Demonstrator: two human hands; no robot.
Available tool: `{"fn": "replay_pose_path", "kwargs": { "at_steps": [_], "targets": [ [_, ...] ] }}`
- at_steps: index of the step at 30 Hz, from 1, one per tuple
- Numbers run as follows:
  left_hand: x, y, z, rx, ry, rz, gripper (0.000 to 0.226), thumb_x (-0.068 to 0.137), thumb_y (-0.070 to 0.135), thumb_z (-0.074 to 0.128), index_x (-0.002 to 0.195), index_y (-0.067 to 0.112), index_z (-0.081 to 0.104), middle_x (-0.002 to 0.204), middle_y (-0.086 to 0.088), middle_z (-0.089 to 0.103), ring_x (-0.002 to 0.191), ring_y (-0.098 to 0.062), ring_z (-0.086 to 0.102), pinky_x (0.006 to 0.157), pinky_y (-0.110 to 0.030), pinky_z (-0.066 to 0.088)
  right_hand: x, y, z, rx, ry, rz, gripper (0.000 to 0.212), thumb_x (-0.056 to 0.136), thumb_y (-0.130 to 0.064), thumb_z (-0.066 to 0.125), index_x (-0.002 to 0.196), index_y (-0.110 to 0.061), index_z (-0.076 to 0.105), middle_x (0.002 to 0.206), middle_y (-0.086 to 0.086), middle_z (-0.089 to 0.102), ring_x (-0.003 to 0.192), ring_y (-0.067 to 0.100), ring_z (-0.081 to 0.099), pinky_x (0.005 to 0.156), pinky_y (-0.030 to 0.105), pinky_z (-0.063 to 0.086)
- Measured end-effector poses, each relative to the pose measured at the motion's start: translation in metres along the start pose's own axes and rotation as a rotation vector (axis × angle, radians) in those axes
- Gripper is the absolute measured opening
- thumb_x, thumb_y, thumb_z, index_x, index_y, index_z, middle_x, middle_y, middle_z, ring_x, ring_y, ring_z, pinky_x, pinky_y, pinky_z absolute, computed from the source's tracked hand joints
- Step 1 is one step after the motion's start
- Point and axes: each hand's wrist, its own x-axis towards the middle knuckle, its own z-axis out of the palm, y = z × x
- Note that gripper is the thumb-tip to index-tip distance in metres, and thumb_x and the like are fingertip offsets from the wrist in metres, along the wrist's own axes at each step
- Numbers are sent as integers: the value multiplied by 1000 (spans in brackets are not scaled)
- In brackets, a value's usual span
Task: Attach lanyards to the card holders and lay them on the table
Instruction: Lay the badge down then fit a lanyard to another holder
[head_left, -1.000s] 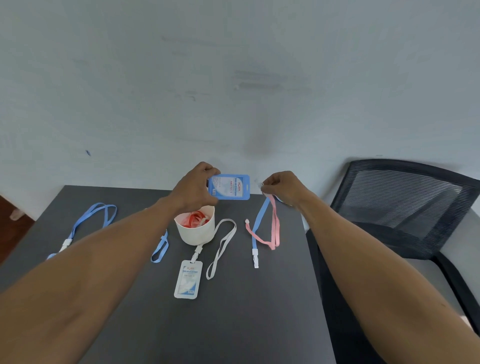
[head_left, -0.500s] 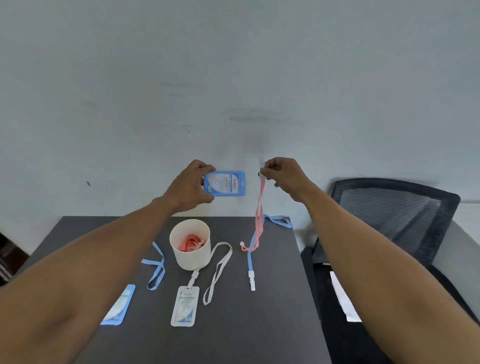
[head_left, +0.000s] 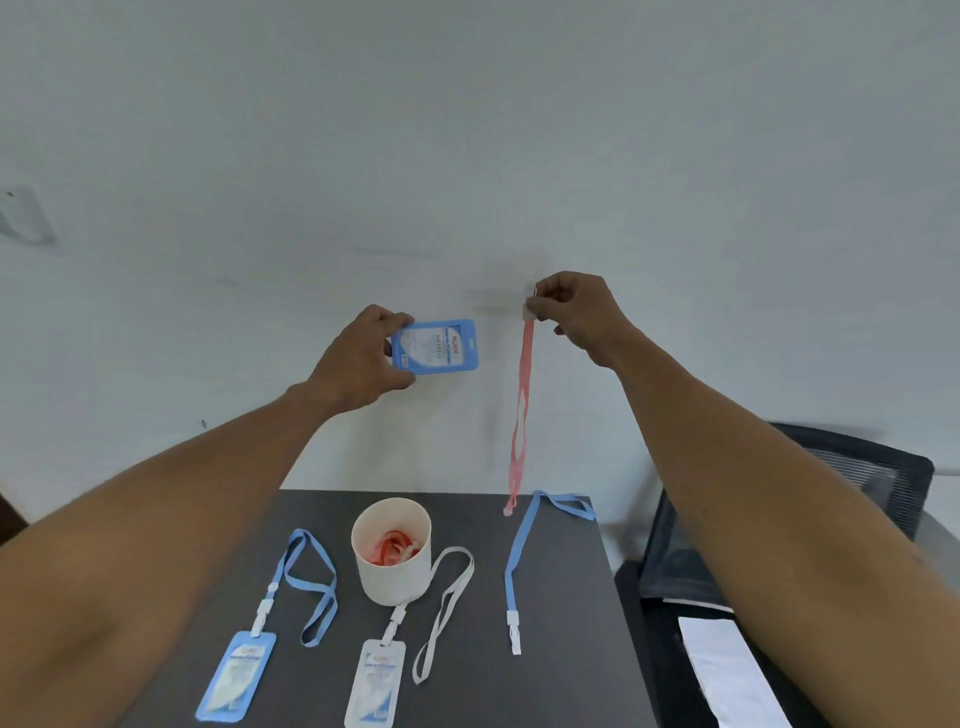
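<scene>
My left hand (head_left: 358, 371) holds a blue card holder (head_left: 435, 345) up in the air, its slotted end pointing right. My right hand (head_left: 574, 312) pinches the white clip end of a pink lanyard (head_left: 521, 415), which hangs straight down, its lower end just above the dark table (head_left: 561, 691). The two hands are a short gap apart. On the table lie a blue holder with a blue lanyard (head_left: 236, 675), a white holder with a white lanyard (head_left: 375, 683), and a loose blue lanyard (head_left: 515, 561).
A white cup (head_left: 393, 561) with red-orange lanyards inside stands mid-table. A black mesh chair (head_left: 852, 478) stands to the right of the table, with white paper (head_left: 727, 670) on its seat. A pale wall rises behind the table.
Both hands have risen well above the table. The pink lanyard has lifted off the table and now hangs free; the camera view has tilted so more of the table shows.
</scene>
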Motion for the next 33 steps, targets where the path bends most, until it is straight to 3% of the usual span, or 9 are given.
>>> {"fn": "replay_pose_path", "kwargs": {
  "at_steps": [5,13,33],
  "targets": [
    [0,-2,-10,25,16,5,80,73,25,88,144,19,50,121,5,49,92,-12,57,84,-32,54,6,-11,-1,-2,8,-46,8,89,-11,76,95,-8,71,87,8,73,70,11,63,56,20,47],
    [-5,-10,-37,58,57,-15,81,72,26,89,143,17,51,118,3,50,92,-13,58,79,-26,48,17,-43,14,31,-10,-103,12,89,-10,75,99,-5,71,90,9,75,73,13,64,58,23,48],
    [-76,-62,-108,174,127,-185,80,74,27,88,143,18,50,118,2,49,93,-13,59,78,-23,46,25,-79,116,111,-181,-144,12,87,-12,77,96,-5,72,90,12,75,74,13,66,61,26,50]
  ]
}}
